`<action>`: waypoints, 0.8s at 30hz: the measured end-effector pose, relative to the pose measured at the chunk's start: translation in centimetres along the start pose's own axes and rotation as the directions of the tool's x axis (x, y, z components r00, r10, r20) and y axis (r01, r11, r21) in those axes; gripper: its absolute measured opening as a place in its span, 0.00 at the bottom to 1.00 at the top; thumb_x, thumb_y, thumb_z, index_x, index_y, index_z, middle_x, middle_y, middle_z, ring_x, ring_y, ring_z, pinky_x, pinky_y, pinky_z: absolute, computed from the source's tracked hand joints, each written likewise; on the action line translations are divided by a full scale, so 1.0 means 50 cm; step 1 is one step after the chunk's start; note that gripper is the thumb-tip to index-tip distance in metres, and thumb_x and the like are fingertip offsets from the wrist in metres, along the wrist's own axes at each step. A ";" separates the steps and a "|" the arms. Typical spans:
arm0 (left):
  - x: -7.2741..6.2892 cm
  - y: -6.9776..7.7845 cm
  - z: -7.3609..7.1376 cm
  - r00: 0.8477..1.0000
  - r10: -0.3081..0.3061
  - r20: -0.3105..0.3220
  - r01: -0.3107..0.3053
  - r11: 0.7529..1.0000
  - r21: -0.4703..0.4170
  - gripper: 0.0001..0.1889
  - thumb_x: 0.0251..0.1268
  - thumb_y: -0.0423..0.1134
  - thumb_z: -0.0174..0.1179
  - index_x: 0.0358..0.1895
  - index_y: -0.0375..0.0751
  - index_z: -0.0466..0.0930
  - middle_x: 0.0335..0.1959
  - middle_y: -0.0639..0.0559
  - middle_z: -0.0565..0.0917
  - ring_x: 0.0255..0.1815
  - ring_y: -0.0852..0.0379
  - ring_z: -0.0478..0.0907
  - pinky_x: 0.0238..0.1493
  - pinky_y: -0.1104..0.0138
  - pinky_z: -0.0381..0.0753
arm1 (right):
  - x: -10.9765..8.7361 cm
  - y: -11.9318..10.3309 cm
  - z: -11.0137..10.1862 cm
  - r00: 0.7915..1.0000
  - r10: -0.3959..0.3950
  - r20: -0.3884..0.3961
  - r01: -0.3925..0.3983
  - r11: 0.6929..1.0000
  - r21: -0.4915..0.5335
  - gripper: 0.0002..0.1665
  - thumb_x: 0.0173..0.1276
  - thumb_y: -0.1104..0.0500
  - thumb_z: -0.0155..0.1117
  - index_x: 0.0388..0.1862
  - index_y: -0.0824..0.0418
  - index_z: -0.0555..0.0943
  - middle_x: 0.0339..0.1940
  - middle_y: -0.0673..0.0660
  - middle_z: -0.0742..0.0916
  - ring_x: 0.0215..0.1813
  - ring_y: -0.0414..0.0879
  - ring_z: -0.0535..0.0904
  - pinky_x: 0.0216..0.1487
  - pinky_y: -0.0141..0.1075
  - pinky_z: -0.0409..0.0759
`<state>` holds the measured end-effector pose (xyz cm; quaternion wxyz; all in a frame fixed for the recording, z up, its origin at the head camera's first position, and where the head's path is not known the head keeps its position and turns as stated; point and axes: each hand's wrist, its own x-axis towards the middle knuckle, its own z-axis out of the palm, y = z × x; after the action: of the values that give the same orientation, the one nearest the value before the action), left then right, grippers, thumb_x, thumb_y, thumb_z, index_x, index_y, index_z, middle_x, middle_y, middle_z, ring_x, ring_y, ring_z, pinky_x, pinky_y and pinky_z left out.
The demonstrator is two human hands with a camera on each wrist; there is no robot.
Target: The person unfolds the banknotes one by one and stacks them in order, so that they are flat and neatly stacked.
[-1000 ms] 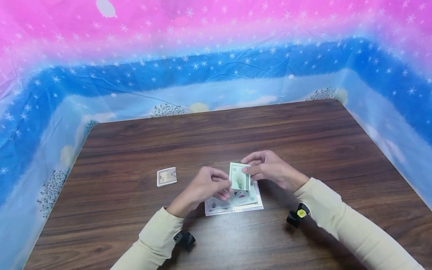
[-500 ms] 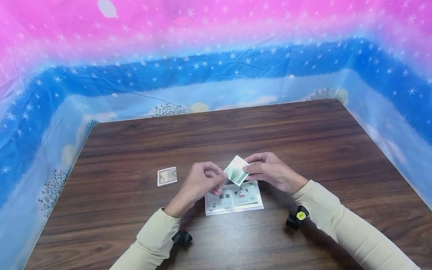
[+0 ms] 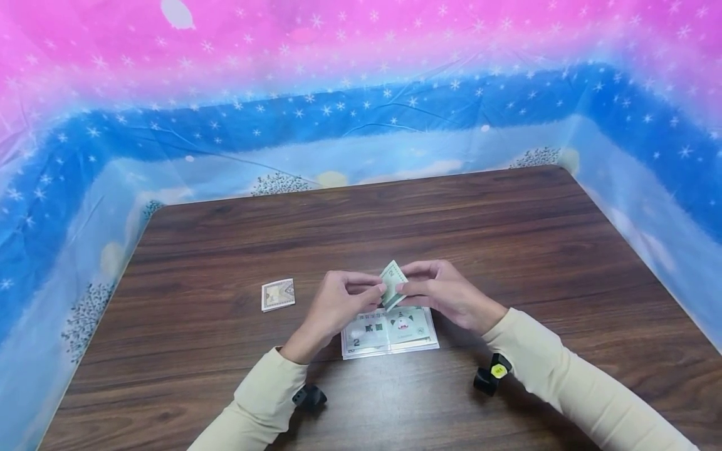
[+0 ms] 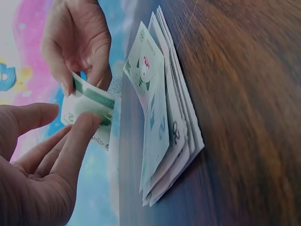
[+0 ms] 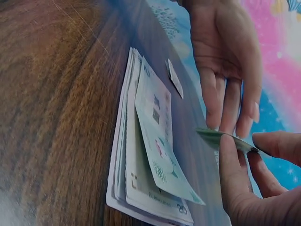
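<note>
A folded green banknote point(image 3: 393, 273) marked with a 2 is held up on a tilt between both hands. My right hand point(image 3: 454, 295) pinches its right side between thumb and fingers. On the other edge, my left hand point(image 3: 335, 305) has its thumb in front and fingers behind. In the right wrist view, the banknote point(image 5: 214, 136) appears almost edge-on, with the left fingertips right at it. Below the hands lies a stack of banknotes point(image 3: 414, 335), its top green note showing a 2 and a cartoon animal face. That top note bends up from the stack in the left wrist view.
A small folded brownish banknote point(image 3: 278, 294) lies apart on the left of the dark wood table point(image 3: 214, 250). A pink and blue snowflake-patterned cloth point(image 3: 361, 106) hangs around the table's far side and both sides. A dark wrist camera point(image 3: 309, 397) is strapped beneath the left sleeve.
The folded banknote has turned from upright to a tilted, narrower angle. My left fingers shifted left half a second ago, then came back in to its left edge. The stack has stayed put.
</note>
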<state>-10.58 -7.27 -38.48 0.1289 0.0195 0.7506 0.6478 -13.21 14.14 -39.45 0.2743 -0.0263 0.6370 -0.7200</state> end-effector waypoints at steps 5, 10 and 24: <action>0.002 0.000 0.005 0.999 0.001 0.033 0.001 0.997 -0.073 0.13 0.66 0.34 0.68 0.50 0.29 0.86 0.44 0.37 0.88 0.43 0.45 0.88 0.44 0.60 0.87 | -0.004 0.001 0.012 0.999 -0.045 0.006 0.046 0.998 -0.049 0.26 0.64 0.69 0.70 0.61 0.73 0.76 0.58 0.67 0.81 0.54 0.53 0.84 0.59 0.44 0.82; 0.006 -0.001 0.010 0.999 -0.008 0.043 0.014 0.989 -0.148 0.16 0.67 0.37 0.69 0.51 0.29 0.85 0.41 0.37 0.89 0.42 0.48 0.89 0.46 0.59 0.87 | -0.006 0.001 0.024 0.995 -0.094 -0.026 0.088 0.981 -0.175 0.27 0.58 0.64 0.77 0.56 0.67 0.81 0.58 0.61 0.82 0.57 0.52 0.80 0.55 0.42 0.82; 0.012 -0.001 0.012 0.999 -0.024 0.024 0.028 0.986 -0.162 0.15 0.68 0.35 0.68 0.51 0.27 0.84 0.45 0.35 0.88 0.43 0.46 0.88 0.44 0.60 0.87 | -0.015 -0.002 0.032 0.995 -0.095 -0.010 0.093 0.987 -0.130 0.28 0.59 0.62 0.78 0.56 0.69 0.78 0.56 0.64 0.85 0.53 0.54 0.86 0.56 0.43 0.83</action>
<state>-11.04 -6.56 -38.70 0.1466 0.0062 0.6942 0.7046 -12.01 13.02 -38.84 0.2328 -0.0680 0.6825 -0.6895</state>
